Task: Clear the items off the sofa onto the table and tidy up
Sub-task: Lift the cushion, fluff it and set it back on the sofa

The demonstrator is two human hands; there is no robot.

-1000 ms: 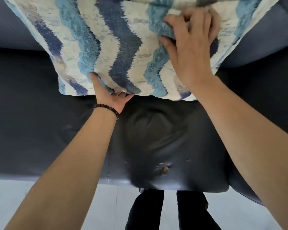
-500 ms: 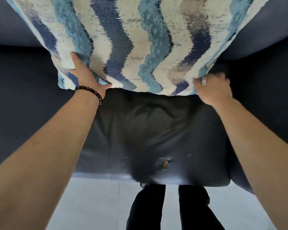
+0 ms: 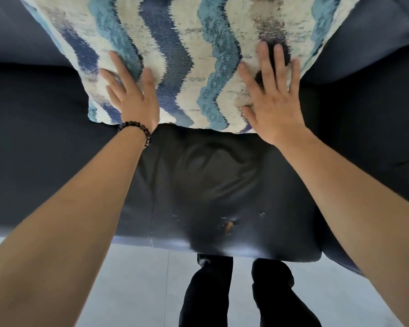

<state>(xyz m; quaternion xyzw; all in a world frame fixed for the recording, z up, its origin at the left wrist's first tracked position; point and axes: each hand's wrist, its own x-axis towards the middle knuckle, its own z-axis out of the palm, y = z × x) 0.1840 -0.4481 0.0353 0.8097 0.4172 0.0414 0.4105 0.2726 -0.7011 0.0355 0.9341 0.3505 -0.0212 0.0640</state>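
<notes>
A large cushion (image 3: pixel 187 55) with wavy blue, teal and cream stripes leans against the back of a dark navy sofa (image 3: pixel 210 180). My left hand (image 3: pixel 132 95), a beaded bracelet on its wrist, presses flat on the cushion's lower left part with fingers straight and spread. My right hand (image 3: pixel 276 95) lies flat on the lower right part, fingers also straight. Neither hand grips the fabric. The cushion's top edge is cut off by the frame.
The sofa seat in front of me has a small tear (image 3: pixel 228 226) near its front edge. Pale floor tiles (image 3: pixel 128 291) lie below the seat edge. My legs in dark trousers (image 3: pixel 234 291) stand close against the sofa.
Both hands let go of the cushion's lower corners and moved up onto its face, now lying flat with straight fingers. The cushion has settled lower against the sofa back.
</notes>
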